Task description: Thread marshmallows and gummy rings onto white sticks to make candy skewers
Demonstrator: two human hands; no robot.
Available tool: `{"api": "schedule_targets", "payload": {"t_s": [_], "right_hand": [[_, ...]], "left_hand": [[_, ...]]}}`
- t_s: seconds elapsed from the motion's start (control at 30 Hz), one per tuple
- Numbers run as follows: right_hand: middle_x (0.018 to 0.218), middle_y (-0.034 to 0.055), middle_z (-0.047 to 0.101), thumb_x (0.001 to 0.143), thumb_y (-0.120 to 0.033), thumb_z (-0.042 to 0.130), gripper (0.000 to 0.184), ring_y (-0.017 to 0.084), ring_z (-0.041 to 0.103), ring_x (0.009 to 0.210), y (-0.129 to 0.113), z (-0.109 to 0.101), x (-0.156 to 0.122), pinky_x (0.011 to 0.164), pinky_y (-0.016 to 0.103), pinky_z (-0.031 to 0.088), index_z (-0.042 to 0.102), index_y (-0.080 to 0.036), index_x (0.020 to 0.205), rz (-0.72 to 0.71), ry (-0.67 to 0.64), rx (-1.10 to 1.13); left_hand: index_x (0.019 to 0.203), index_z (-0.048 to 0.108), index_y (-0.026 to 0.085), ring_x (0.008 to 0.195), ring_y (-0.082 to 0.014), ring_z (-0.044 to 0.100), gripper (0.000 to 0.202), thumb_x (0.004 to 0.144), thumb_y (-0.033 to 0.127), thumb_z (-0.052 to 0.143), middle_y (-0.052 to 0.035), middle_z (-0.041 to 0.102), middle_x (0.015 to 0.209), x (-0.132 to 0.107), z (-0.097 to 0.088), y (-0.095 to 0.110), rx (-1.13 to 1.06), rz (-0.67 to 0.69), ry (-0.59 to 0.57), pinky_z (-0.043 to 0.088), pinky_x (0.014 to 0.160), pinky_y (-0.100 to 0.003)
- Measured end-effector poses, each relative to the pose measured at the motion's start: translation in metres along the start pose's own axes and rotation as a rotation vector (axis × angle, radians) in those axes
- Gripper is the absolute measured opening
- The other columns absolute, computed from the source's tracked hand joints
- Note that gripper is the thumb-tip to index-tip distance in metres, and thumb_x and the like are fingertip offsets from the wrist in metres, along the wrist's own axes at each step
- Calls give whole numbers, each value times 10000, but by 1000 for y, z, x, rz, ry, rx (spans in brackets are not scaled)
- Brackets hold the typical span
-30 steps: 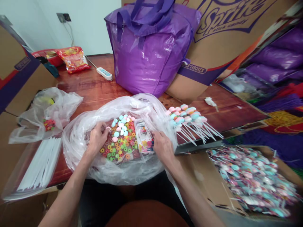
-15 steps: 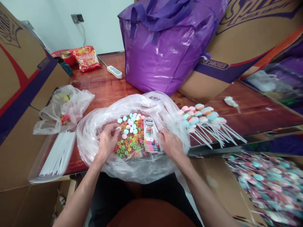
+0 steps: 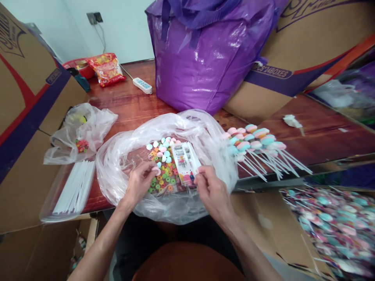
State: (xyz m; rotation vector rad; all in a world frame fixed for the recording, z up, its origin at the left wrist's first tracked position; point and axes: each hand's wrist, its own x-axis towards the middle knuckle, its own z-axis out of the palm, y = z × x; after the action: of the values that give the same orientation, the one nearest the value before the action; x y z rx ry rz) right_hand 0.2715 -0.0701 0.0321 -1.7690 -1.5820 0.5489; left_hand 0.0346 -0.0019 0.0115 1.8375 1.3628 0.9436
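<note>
Between the fingertips of my left hand (image 3: pixel 142 180) is a pink round candy (image 3: pixel 157 170). It hangs over loose ring-shaped candies (image 3: pixel 164 181) in orange, yellow and green, inside a crumpled clear plastic bag (image 3: pixel 114 156). Pink and pale blue round candies (image 3: pixel 166 154) are heaped behind the rings. My right hand (image 3: pixel 212 191) is pinched at the lower end of a white stick (image 3: pixel 193 153), right beside the printed packets (image 3: pixel 183 164); its grip is partly hidden. Right of the bag lies a pile of candy sticks (image 3: pixel 258 148) threaded with pink, blue and orange pieces.
White sticks (image 3: pixel 74 187) lie in a clear sleeve at left, below a small plastic bag (image 3: pixel 88 125). A big purple bag (image 3: pixel 205 66) and cardboard boxes (image 3: pixel 26 97) hem in the table. Many finished candy sticks (image 3: pixel 336 218) fill a box at lower right.
My left hand has moved right with the pink candy, over the rings. The packets have shifted left and tilted, and the white stick beside them shows more clearly at my right fingertips.
</note>
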Motion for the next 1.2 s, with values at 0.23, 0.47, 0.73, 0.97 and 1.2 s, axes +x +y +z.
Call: {"api": "schedule_targets", "payload": {"t_s": [0.23,0.47,0.73,0.97,1.2], "right_hand": [[646,-30,538,986,-247,377,188,130,503,542,-21,30,-12,561,241,383,535,-214,891,-130,-29,131],[672,-19,581,1001,-264,384,233,128,521,558,-14,42,-16,574,236,385,560,-212,858,-144,-72,138],[729,0,647,1001,-274,395,257,134,573,590,-6,38,-19,599,239,427,612,-205,883,-137,-116,158],[675,-8,626,984,-244,412,246,139,592,594,-8,36,-22,613,238,458,643,-202,913,-149,-147,206],[858,49,748,968,-200,443,269,171,692,728,-19,40,-19,714,272,545,699,-185,1048,-212,-114,253]], "left_hand": [[983,708,204,853,-180,653,166,903,286,588,-53,701,934,0,2,-4,75,42,111,521,760,-293],[1053,706,225,971,-192,655,215,964,242,512,-72,692,1036,-7,12,-1,270,267,126,542,882,-335],[1211,668,247,1041,-238,631,282,962,250,535,-100,694,1171,-15,11,-11,380,373,-4,536,932,-414],[1166,716,217,1062,-238,677,303,927,355,592,-88,728,1142,-4,11,-3,27,23,99,537,964,-391],[1153,712,183,1062,-249,686,411,852,461,670,-86,746,1144,-7,14,3,-438,-311,143,558,928,-375]]}}
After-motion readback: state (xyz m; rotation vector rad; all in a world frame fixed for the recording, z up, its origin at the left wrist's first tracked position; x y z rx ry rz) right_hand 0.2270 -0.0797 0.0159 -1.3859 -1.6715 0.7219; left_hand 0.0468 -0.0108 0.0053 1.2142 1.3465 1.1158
